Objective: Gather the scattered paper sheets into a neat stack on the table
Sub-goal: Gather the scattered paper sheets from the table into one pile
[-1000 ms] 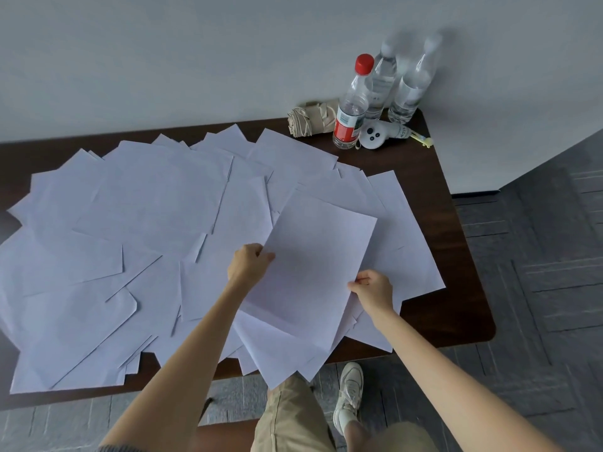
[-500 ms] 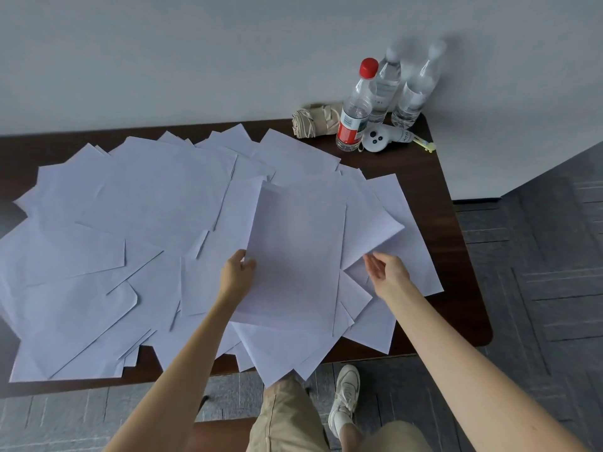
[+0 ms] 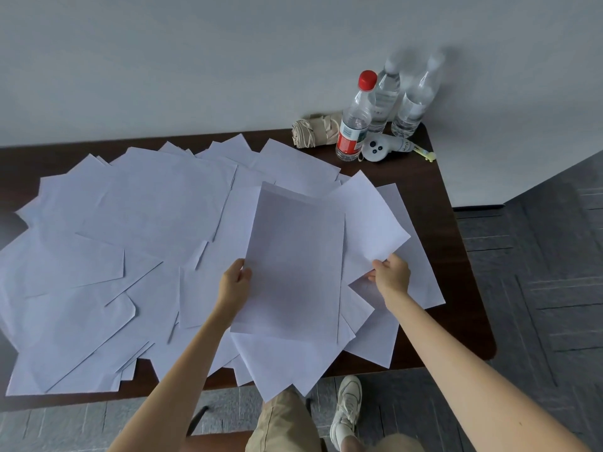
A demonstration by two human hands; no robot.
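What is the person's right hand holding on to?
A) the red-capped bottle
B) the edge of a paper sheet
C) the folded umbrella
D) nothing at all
B: the right hand pinches the near edge of a paper sheet, far from the items at the back of the table, while the left hand grips the raised sheet.

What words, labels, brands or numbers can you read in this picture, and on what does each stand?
Nothing reads clearly enough to quote.
Red-capped bottle: red-and-white label print, too small to read.
White gadget: dark handwriting on its handle, too blurred to read.
Clear bottles: faint label print, unreadable.
Paper sheets: no legible text shows.
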